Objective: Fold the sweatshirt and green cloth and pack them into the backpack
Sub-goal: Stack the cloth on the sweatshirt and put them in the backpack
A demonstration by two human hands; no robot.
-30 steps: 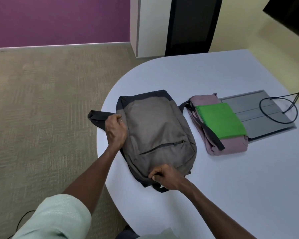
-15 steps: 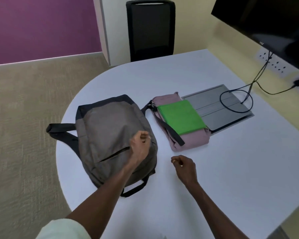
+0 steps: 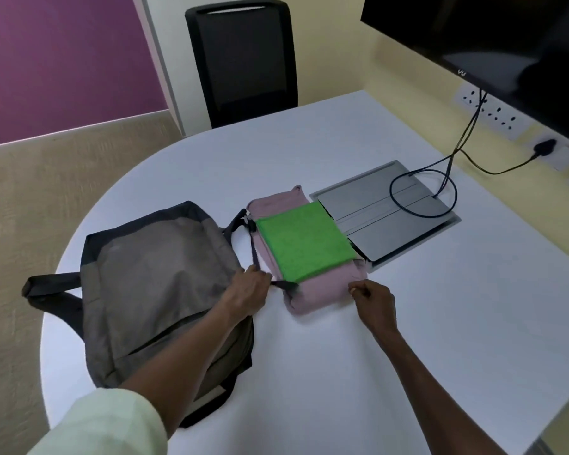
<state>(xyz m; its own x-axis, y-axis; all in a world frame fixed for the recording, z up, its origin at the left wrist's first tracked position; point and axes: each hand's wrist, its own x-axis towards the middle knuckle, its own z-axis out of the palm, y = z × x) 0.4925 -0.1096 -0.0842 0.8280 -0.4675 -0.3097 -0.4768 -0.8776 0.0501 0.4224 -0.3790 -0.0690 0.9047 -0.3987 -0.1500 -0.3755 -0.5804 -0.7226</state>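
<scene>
A grey-brown backpack (image 3: 158,290) lies flat on the left part of the white table (image 3: 440,323). To its right sits a folded pink sweatshirt (image 3: 322,295) with a folded green cloth (image 3: 304,244) on top. A dark backpack strap (image 3: 284,284) runs across the sweatshirt's left and near side. My left hand (image 3: 247,293) grips that strap at the sweatshirt's near left edge. My right hand (image 3: 373,302) is at the sweatshirt's near right corner with its fingertips pinched together; whether they hold fabric is unclear.
A grey metal cable hatch (image 3: 385,215) is set in the table just behind the clothes, with a black cable (image 3: 424,192) looping over it to wall sockets (image 3: 493,113). A black chair (image 3: 243,60) stands at the far edge. A dark screen (image 3: 490,37) hangs at upper right.
Both hands left the backpack and moved right to the folded clothes. My left hand took hold of the strap lying across the sweatshirt; my right hand reached its near right corner.
</scene>
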